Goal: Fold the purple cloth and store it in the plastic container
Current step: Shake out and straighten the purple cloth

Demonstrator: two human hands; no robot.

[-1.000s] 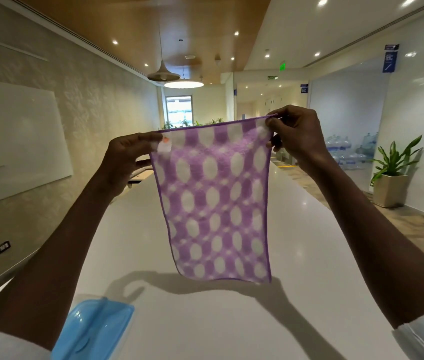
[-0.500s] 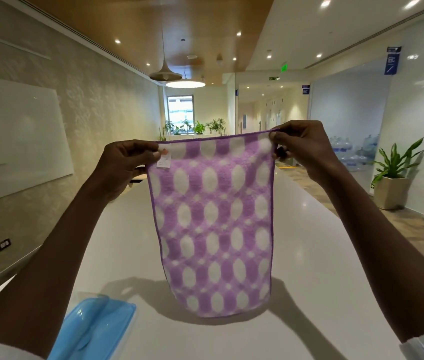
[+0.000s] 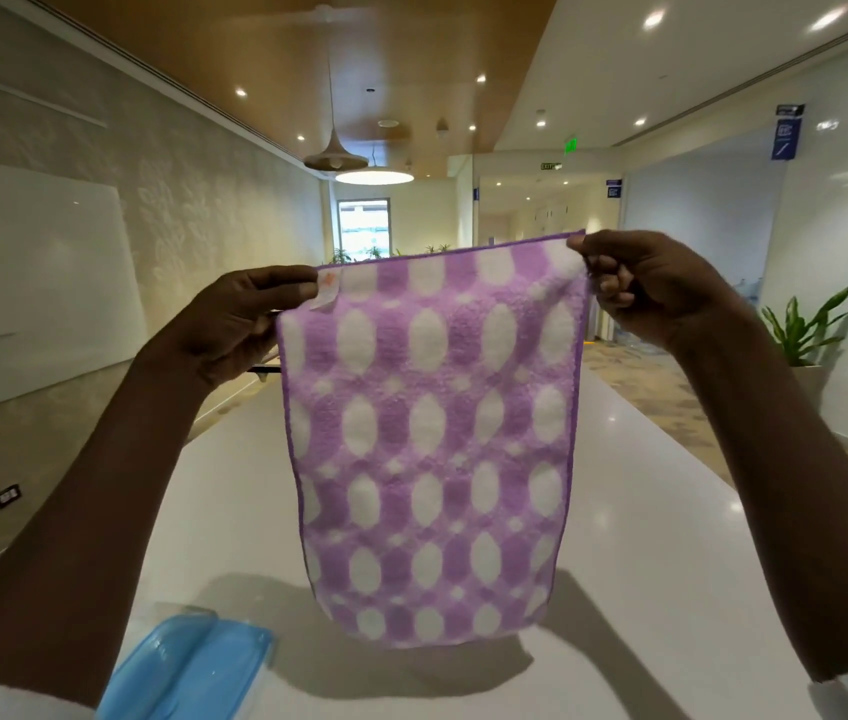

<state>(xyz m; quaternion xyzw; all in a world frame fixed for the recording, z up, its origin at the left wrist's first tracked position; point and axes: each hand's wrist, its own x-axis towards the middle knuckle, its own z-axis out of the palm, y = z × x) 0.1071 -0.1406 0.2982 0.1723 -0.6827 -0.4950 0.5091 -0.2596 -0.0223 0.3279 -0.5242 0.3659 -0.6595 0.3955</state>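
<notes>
The purple cloth [image 3: 432, 439] with white oval spots hangs upright in front of me over the long white table [image 3: 645, 511]. My left hand [image 3: 240, 324] pinches its top left corner, beside a small white label. My right hand [image 3: 645, 288] pinches the top right corner. The cloth's bottom edge curls where it meets the tabletop. The plastic container [image 3: 188, 667], clear with a blue lid, lies at the near left of the table, partly hidden by my left forearm.
A whiteboard [image 3: 32, 262] hangs on the left wall. A potted plant [image 3: 806, 335] stands on the floor at the right. The table runs far ahead down the room.
Both hands have lowered the cloth; its bottom edge, which hung free above the table, now rests and curls on the tabletop.
</notes>
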